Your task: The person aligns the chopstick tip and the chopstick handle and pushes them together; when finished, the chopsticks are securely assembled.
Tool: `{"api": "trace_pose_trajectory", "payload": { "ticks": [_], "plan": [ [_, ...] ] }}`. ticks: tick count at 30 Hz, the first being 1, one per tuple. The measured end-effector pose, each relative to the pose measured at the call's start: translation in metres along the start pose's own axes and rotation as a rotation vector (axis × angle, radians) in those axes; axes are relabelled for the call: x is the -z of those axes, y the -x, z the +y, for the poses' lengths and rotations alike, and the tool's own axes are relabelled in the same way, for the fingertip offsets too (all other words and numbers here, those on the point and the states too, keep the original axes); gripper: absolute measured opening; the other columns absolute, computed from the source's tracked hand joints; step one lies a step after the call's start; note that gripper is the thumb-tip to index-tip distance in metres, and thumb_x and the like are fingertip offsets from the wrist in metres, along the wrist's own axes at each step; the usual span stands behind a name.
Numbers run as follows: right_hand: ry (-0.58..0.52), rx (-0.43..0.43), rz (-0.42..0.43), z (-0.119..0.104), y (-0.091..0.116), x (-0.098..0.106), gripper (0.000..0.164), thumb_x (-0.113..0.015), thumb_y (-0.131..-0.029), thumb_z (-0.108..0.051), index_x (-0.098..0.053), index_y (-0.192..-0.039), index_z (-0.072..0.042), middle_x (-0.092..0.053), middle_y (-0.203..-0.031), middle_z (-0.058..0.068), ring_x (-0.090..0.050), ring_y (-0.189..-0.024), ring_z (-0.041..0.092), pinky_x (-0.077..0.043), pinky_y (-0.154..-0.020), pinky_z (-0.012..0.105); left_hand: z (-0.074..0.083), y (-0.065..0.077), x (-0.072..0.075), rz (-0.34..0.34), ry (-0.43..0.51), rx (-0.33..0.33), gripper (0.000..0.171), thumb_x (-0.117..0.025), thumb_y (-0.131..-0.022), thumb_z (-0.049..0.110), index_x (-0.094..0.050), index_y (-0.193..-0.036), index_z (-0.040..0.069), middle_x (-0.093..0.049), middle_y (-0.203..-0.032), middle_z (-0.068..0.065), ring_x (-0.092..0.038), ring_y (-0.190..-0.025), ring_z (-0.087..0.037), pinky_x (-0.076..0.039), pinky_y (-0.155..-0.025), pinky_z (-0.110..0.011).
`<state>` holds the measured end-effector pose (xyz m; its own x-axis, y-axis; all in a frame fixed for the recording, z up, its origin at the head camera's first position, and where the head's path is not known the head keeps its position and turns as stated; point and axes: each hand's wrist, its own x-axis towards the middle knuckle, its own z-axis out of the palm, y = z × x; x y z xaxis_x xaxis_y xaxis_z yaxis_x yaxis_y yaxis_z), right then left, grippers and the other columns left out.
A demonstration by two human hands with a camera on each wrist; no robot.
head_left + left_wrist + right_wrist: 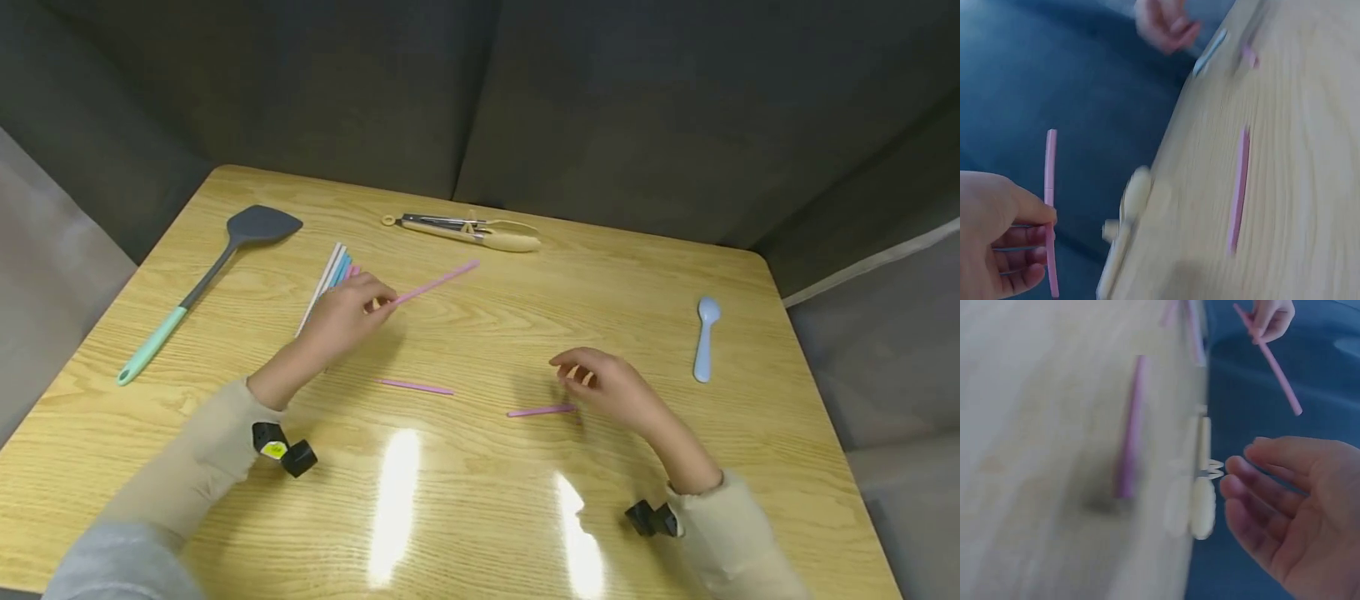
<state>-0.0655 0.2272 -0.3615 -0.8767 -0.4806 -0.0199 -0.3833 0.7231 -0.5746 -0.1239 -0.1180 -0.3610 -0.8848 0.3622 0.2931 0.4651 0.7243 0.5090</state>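
Note:
Between thumb and fingers, my left hand (pixel 347 315) pinches a pink straw (pixel 442 280), which points up and to the right over the table in the head view. The left wrist view shows the straw (pixel 1050 156) upright in the fingertips. My right hand (pixel 611 387) hovers over the table with loosely bent fingers and holds nothing. Just below its fingers lies a short-looking pink straw (pixel 538 411). Another pink straw (pixel 416 387) lies between the two hands. Behind my left hand are white straws (pixel 322 279), blue straws (pixel 342 268) and pink ones, partly hidden by it.
At the left lies a spatula (pixel 258 227) with a grey head and mint handle. Cream-coloured tongs (pixel 506 240) rest near the back edge. A light blue spoon (pixel 705 342) is at the right. Dark curtains (pixel 630 108) hang behind the wooden table (pixel 480 492).

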Motion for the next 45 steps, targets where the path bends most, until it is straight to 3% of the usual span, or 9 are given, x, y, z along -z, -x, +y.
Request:
{"api": "trace_pose_trajectory", "payload": {
  "ticks": [5, 10, 15, 20, 26, 34, 39, 45],
  "plan": [
    [0.084, 0.045, -0.088, 0.013, 0.002, -0.016, 0.022, -0.063, -0.081, -0.004, -0.062, -0.103, -0.002, -0.061, -0.091, 0.006, -0.057, -0.078, 0.016, -0.048, -0.064, 0.027, -0.042, 0.007, 0.012, 0.073, 0.064, 0.185, 0.019, -0.057, -0.087, 0.011, -0.063, -0.099, -0.002, -0.060, -0.084, -0.012, -0.054, -0.073, -0.023, -0.043, -0.058, -0.034],
    [0.153, 0.119, -0.116, 0.021, 0.003, -0.028, 0.023, -0.069, -0.077, -0.008, -0.063, -0.098, -0.004, -0.060, -0.089, 0.004, -0.055, -0.078, 0.016, -0.047, -0.067, 0.029, -0.076, 0.012, 0.020, 0.125, 0.061, 0.340, 0.022, -0.052, -0.088, 0.011, -0.062, -0.099, -0.004, -0.060, -0.088, -0.019, -0.056, -0.076, -0.030, -0.044, -0.065, -0.041],
    [0.203, 0.157, -0.113, 0.024, 0.004, -0.037, 0.019, -0.070, -0.074, -0.006, -0.063, -0.091, -0.006, -0.055, -0.085, 0.002, -0.047, -0.072, 0.012, -0.042, -0.063, 0.027, -0.103, 0.019, 0.020, 0.092, 0.012, 0.450, 0.023, -0.051, -0.087, 0.011, -0.062, -0.097, -0.006, -0.061, -0.087, -0.022, -0.057, -0.072, -0.032, -0.044, -0.062, -0.042],
    [0.241, 0.170, -0.081, 0.025, 0.004, -0.044, 0.014, -0.069, -0.074, -0.003, -0.060, -0.083, -0.009, -0.050, -0.079, -0.001, -0.042, -0.067, 0.009, -0.040, -0.057, 0.023, -0.119, 0.025, 0.017, 0.038, -0.012, 0.525, 0.024, -0.053, -0.086, 0.011, -0.061, -0.098, -0.008, -0.062, -0.091, -0.024, -0.058, -0.079, -0.036, -0.045, -0.067, -0.044],
    [0.211, 0.105, -0.050, 0.022, 0.002, -0.041, 0.012, -0.067, -0.077, -0.004, -0.060, -0.083, -0.010, -0.050, -0.077, -0.004, -0.045, -0.068, 0.008, -0.043, -0.058, 0.022, -0.125, 0.028, 0.013, -0.006, -0.029, 0.534, 0.024, -0.051, -0.084, 0.010, -0.062, -0.097, -0.008, -0.062, -0.091, -0.023, -0.058, -0.078, -0.035, -0.045, -0.065, -0.043],
    [0.069, -0.003, 0.027, 0.013, -0.004, -0.022, 0.013, -0.064, -0.079, -0.001, -0.059, -0.088, -0.007, -0.059, -0.083, 0.002, -0.055, -0.075, 0.016, -0.047, -0.063, 0.030, -0.118, 0.027, 0.011, -0.075, -0.048, 0.518, 0.030, -0.048, -0.083, 0.011, -0.059, -0.104, -0.007, -0.061, -0.095, -0.022, -0.057, -0.085, -0.036, -0.045, -0.069, -0.045],
    [0.048, 0.013, 0.087, 0.014, -0.007, -0.015, 0.014, -0.062, -0.082, -0.001, -0.060, -0.094, -0.006, -0.064, -0.081, 0.006, -0.058, -0.073, 0.016, -0.048, -0.061, 0.030, -0.113, 0.027, 0.011, -0.110, -0.065, 0.527, 0.032, -0.043, -0.086, 0.013, -0.058, -0.107, -0.006, -0.059, -0.096, -0.022, -0.056, -0.084, -0.035, -0.044, -0.069, -0.045],
    [0.027, 0.043, 0.118, 0.015, -0.009, -0.011, 0.024, -0.060, -0.084, 0.000, -0.061, -0.108, -0.002, -0.065, -0.078, 0.008, -0.059, -0.068, 0.016, -0.046, -0.054, 0.025, -0.100, 0.026, 0.008, -0.052, -0.056, 0.443, 0.029, -0.044, -0.088, 0.012, -0.058, -0.108, -0.004, -0.053, -0.089, -0.018, -0.052, -0.078, -0.031, -0.043, -0.064, -0.041]
  ]
}}
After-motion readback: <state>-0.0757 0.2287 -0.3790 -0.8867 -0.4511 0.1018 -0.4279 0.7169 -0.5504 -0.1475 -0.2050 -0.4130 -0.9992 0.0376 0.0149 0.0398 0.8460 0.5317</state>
